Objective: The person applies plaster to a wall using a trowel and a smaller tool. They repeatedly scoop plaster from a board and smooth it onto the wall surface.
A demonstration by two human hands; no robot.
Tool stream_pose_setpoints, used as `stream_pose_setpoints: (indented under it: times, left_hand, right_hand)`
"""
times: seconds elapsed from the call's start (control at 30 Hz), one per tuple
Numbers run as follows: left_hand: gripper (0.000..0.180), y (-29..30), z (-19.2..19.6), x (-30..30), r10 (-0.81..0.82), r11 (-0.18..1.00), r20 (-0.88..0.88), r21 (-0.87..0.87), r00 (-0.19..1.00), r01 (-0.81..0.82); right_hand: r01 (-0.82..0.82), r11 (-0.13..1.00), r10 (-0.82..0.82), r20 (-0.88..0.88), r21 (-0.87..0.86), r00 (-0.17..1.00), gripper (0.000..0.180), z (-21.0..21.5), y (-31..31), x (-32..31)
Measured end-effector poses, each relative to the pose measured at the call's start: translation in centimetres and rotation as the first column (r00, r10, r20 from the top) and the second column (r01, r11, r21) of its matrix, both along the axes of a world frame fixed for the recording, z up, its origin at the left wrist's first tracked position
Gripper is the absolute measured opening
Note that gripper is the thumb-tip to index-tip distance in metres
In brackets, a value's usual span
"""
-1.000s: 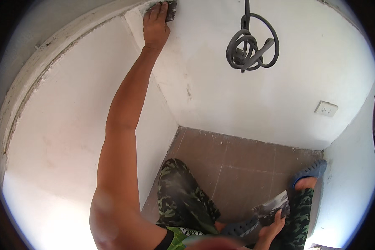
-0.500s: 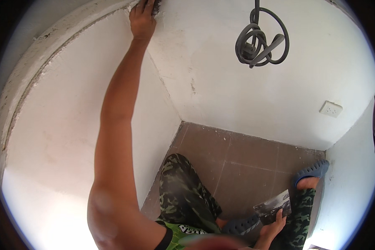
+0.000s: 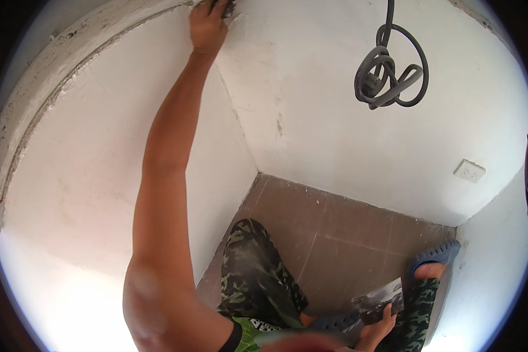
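Note:
My left hand [image 3: 209,28] reaches far up to the corner where two white walls meet, just under a rough ledge. Its fingers are closed on a small dark object [image 3: 231,8], cut off by the top edge and too little seen to name. Low on the right, my right hand [image 3: 381,327] grips a flat rectangular metal plate [image 3: 383,298] with dark smears and a shiny face. The thumb lies across the plate, which is tilted above the floor beside my right leg.
A looped dark cable with a plug [image 3: 387,76] hangs before the far wall [image 3: 322,88]. A white socket [image 3: 469,171] sits low on that wall. The rough, chipped ledge [image 3: 47,56] curves along the left. My bent legs and blue clogs [image 3: 437,253] rest over the brown tiled floor [image 3: 346,220].
The view has shifted a little, so the cable and socket appear lower and further right. My left hand stays at the corner. The plate in my right hand appears slightly lower and further left.

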State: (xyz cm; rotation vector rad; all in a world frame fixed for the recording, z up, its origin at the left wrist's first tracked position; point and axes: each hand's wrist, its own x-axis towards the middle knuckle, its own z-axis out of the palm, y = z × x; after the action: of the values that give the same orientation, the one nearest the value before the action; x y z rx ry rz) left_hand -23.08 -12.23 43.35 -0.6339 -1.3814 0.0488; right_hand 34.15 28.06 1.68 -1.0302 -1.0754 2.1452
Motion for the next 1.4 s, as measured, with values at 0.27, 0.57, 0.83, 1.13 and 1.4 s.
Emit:
stream_pose_setpoints:
  times: [0.27, 0.57, 0.83, 1.13, 1.4]
  left_hand:
    - [0.063, 0.6, -5.1, 2.3, 0.035, 0.999, 0.143, -0.009, 0.989, -0.034]
    - [0.028, -1.4, -2.4, 4.7, 0.01, 0.802, 0.371, 0.552, 0.929, -0.229]
    - [0.042, 4.9, 0.1, 2.5, 0.073, 0.785, 0.481, 0.513, 0.874, -0.347]
    - [0.039, 8.9, -3.0, 7.9, 0.135, 0.978, 0.232, 0.121, 0.963, -0.167]
    - [0.051, 8.8, -1.7, 7.6, -0.035, 0.999, -0.032, 0.025, 0.999, 0.036]
  right_hand:
    - [0.014, 1.0, -0.013, -0.03, 0.017, 0.999, 0.047, 0.1, -0.2, 0.1]
    - [0.005, 1.0, -0.005, 0.006, -0.007, 1.0, 0.045, 0.2, 0.0, 0.3]
    - [0.018, 1.0, -0.018, -0.023, 0.007, 1.0, 0.046, 1.4, -0.3, 0.1]
    - [0.025, 1.0, -0.025, -0.06, -0.008, 0.998, 0.044, 0.6, 0.0, 0.2]
    - [0.069, 0.997, -0.069, 0.004, -0.021, 0.998, 0.045, 0.1, 0.5, 0.4]
